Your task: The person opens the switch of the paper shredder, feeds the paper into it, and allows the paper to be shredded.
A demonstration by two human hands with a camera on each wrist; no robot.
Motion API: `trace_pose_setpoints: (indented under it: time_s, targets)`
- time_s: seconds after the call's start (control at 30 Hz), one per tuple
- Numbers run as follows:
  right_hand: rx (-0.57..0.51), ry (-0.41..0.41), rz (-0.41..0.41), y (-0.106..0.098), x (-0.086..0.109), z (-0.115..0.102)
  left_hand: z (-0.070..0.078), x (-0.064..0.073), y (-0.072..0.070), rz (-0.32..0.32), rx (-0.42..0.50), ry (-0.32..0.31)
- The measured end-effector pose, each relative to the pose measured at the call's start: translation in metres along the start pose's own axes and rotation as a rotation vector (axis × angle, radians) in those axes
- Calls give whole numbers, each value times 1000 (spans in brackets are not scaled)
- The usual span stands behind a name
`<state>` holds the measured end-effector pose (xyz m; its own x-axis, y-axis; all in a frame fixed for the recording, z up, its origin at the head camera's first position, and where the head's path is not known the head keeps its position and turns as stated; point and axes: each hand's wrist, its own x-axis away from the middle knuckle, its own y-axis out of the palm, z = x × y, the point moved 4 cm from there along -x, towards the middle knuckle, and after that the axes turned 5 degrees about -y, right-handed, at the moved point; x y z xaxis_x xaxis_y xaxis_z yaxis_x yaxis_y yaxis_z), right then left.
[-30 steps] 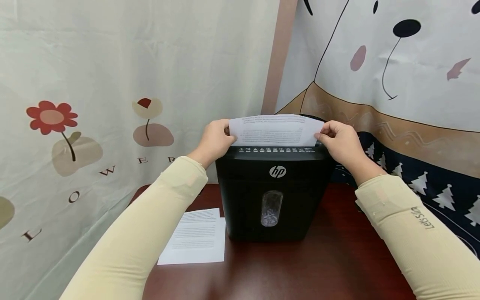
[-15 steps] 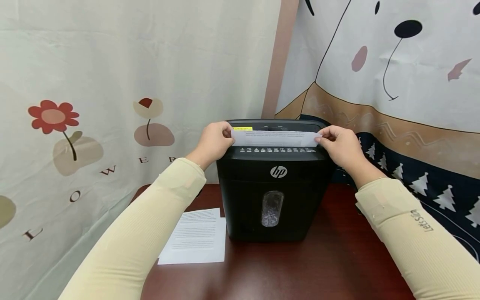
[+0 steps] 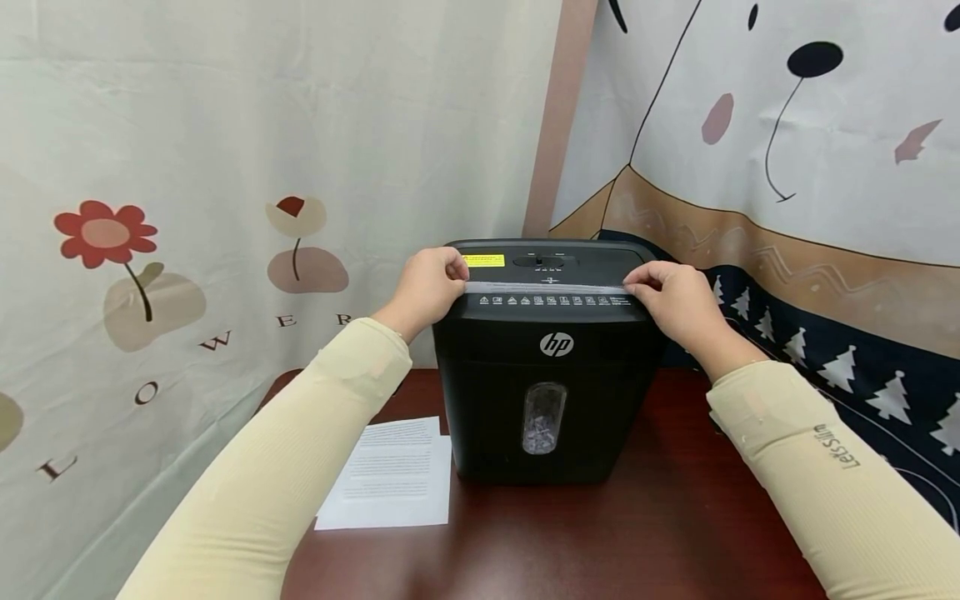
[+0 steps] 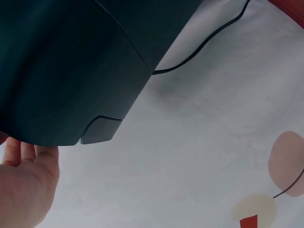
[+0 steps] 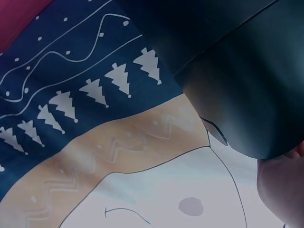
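A black HP paper shredder stands upright on the table. Only a thin strip of a sheet of paper shows above its top slot; the rest is hidden inside. My left hand pinches the strip's left end, fingers curled at the shredder's top edge. At the opposite end, thumb and forefinger of my right hand pinch the paper. Paper shreds show through the front window. In the wrist views, the shredder body hides most of the left hand and right hand.
Several printed sheets lie on the dark red table, left of the shredder. A black cord runs from the shredder's back. Behind hang a pale flower-print curtain and a bear-print cloth.
The sheet has sunk into the shredder's slot until only a thin strip shows. Both hands have lowered slightly with it, uncovering the yellow label and the switch on top.
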<state>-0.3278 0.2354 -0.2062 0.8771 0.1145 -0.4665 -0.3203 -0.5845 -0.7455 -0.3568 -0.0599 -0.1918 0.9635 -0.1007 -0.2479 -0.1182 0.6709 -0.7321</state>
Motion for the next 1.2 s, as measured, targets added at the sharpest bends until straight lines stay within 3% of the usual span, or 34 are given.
trace_pose_setpoints:
  time_s: [0.3, 0.57, 0.87, 1.2]
  targets:
    - [18, -21, 0, 0, 3, -4, -4, 8, -4, 16, 52, 37]
    - [33, -73, 20, -1, 10, -7, -11, 19, -8, 132, 32, 126]
    - [41, -161, 70, -4, 21, -12, -23, 32, -21, 249, -83, 216]
    - [90, -202, 87, -6, 34, -12, -52, 46, -25, 255, -165, 166]
